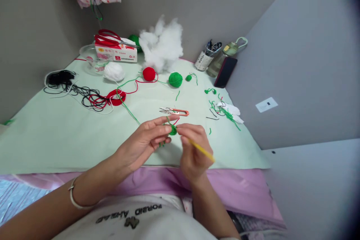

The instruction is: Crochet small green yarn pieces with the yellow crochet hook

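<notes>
My left hand point(146, 140) pinches a small green crocheted piece point(172, 130) between thumb and fingers, low over the pale green mat point(56, 135). Green yarn point(128, 108) runs from it across the mat toward the green yarn ball point(175, 79). My right hand point(194, 148) is closed on a yellow crochet hook point(201, 151), whose tip meets the green piece. Red-handled thread snips point(174, 111) lie just beyond my hands.
On the mat lie a red yarn ball point(149, 74), a white ball point(114, 71), black yarn point(60, 78), a red coil point(116, 96) and green scraps point(225, 111). White stuffing point(162, 45), a box with red scissors point(115, 48), a pen cup point(206, 57), bottle point(225, 55) and phone point(225, 72) stand by the walls.
</notes>
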Demonstrator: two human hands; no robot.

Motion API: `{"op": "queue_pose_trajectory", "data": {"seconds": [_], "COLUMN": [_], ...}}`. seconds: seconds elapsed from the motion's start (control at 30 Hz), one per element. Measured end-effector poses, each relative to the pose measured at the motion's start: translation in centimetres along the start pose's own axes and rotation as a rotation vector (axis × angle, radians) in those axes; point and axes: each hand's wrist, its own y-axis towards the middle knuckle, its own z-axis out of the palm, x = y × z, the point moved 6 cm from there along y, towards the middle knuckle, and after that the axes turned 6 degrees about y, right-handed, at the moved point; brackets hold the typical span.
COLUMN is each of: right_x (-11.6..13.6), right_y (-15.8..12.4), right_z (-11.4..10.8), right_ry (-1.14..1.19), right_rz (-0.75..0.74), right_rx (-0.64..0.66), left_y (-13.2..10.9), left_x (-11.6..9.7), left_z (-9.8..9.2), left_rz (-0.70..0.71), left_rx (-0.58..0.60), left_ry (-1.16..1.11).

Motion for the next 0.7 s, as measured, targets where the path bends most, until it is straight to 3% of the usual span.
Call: {"op": "queue_pose_trajectory", "data": {"seconds": [0.07,0.17,0.4,0.53,0.7], "right_x": [-0.6,-1.1,-1.1,-1.4,-3.6], "right_y": [0.6,1.2,0.8,0.7,0.7], "right_z": [-0.8,-0.6,0.3,0.0,-0.5], "right_ry": [0.213,0.453,0.357,0.450,0.714], "right_rz": [0.189,0.347,0.304,0.347,0.629], "right_rx": [-0.102,-0.126,-0.088,-0.091,-0.192], "left_y": [-0.1,-0.3,-0.3,-0.1,0.1], "left_x": [-0.3,-0.8,-0.9,-0.7,-0.4], "left_z": [-0.1,0.2,0.2,0.4,0.6], "left_rz": [0.040,0.110,0.207,0.114,0.019], "left_rx": [-0.020,-0.002,-0.032,0.055,0.184], "left_ry": [0.054,0.153,0.192,0.137,0.014]}}
